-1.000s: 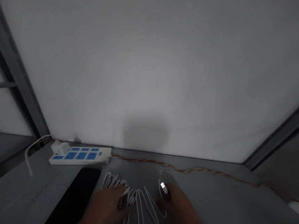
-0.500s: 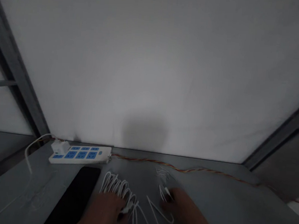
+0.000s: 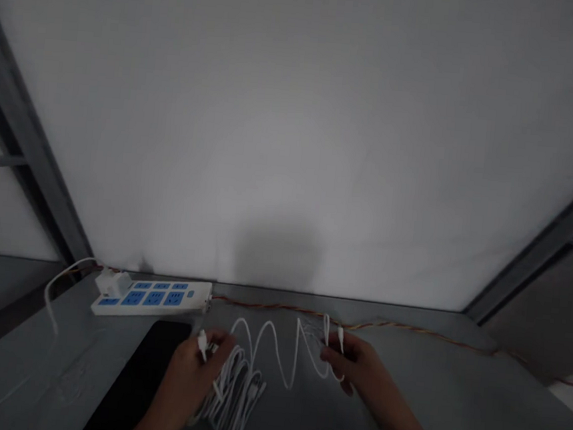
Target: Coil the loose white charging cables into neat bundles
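My left hand [image 3: 197,368] is closed on a white cable near one of its plugs [image 3: 202,343], left of centre. At the right, my right hand [image 3: 354,363] pinches the cable's loops, with another white plug [image 3: 340,339] standing above the fingers. Between the two hands the white cable [image 3: 275,348] hangs in loose waves. Below and right of my left hand lies a tangled bundle of white cables [image 3: 236,398] on the grey table, with plug ends among the coils.
A black flat object [image 3: 139,379] lies left of my left hand. Behind it is a white power strip [image 3: 158,305] with blue sockets and a white adapter [image 3: 112,284]. A twisted red-yellow wire [image 3: 407,329] runs along the back edge, before a pale wall [image 3: 293,142].
Both hands have risen off the table and moved toward the back. A wavy length of cable now stretches between them, and the bundle lies uncovered below my left hand.
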Demonstrator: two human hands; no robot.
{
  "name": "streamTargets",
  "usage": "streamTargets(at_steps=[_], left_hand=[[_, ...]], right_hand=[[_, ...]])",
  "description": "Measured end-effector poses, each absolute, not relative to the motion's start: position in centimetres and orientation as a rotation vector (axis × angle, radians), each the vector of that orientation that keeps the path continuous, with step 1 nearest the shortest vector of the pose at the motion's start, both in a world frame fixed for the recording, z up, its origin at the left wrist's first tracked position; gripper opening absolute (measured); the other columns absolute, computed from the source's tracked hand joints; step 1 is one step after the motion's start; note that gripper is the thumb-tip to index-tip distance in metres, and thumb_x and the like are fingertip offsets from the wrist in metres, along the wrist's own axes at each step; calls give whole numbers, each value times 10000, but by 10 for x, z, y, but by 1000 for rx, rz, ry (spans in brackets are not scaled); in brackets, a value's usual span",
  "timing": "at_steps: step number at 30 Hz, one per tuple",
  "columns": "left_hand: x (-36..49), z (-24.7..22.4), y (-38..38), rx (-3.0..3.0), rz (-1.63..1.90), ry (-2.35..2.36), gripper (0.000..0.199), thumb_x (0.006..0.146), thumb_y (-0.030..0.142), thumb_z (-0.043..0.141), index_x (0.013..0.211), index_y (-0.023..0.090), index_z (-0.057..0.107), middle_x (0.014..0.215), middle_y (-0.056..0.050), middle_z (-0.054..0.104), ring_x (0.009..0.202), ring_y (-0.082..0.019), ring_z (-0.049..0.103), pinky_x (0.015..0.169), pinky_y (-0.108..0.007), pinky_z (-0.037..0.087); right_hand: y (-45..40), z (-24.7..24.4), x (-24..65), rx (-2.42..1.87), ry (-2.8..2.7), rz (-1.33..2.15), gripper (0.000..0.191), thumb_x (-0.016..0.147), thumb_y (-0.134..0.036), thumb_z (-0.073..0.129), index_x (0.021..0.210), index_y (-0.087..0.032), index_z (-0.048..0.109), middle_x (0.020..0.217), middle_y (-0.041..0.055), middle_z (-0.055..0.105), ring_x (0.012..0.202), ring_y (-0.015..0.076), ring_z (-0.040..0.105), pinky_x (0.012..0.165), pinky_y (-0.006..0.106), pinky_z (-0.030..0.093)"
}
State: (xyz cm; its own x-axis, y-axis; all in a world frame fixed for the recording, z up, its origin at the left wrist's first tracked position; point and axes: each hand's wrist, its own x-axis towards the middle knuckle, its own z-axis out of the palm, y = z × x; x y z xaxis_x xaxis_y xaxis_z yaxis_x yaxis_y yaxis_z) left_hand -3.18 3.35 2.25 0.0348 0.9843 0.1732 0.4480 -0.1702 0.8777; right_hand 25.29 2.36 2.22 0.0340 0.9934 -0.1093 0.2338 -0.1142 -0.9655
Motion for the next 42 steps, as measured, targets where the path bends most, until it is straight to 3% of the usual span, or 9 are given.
streamTargets(at_steps=[4,12,16,22,35,42], left_hand=[[-36,24,43,1343,1160,1401,490,778,646,578,628,180,596,421,87,417,350,-79,349,361,-181,278],[-42,14,50,1096,1363,1338,522,643,648,720,791,148,681,587,27,613,395,-77,425,363,-176,319],[-45,13,51,1163,1403,1420,573,655,627,722,935,127,724,659,-6,673,461,-115,502,430,-210,392],[-41,22,44,1311,1395,1498,511,713,598,680,905,129,745,668,-22,697,611,-193,625,566,-256,473],[-43,17,46,1261,1450,1512,528,693,592,690,931,124,742,686,-34,722,637,-208,661,574,-262,495],[-48,17,47,1287,1455,1568,521,731,589,661,970,133,741,715,-34,741,597,-188,637,555,-254,480]], right_hand=[[25,28,259,-1483,-1132,1061,288,678,-460,694,757,-186,650,572,-44,515,497,103,426,418,204,327],[23,34,262,-1477,-1029,1062,271,658,-443,721,727,-196,633,481,-84,427,454,97,377,425,219,277],[21,36,259,-1521,-1008,1026,332,643,-456,724,838,-198,649,545,-68,499,473,105,407,441,223,278],[19,39,258,-1479,-1091,1073,299,710,-491,671,758,-200,625,503,-72,446,460,103,389,431,220,272],[22,33,262,-1530,-1217,1016,285,741,-478,616,682,-199,601,499,-59,485,445,112,434,443,235,320],[24,31,267,-1603,-1226,934,295,745,-478,592,663,-196,615,518,-53,476,471,114,405,479,245,279]])
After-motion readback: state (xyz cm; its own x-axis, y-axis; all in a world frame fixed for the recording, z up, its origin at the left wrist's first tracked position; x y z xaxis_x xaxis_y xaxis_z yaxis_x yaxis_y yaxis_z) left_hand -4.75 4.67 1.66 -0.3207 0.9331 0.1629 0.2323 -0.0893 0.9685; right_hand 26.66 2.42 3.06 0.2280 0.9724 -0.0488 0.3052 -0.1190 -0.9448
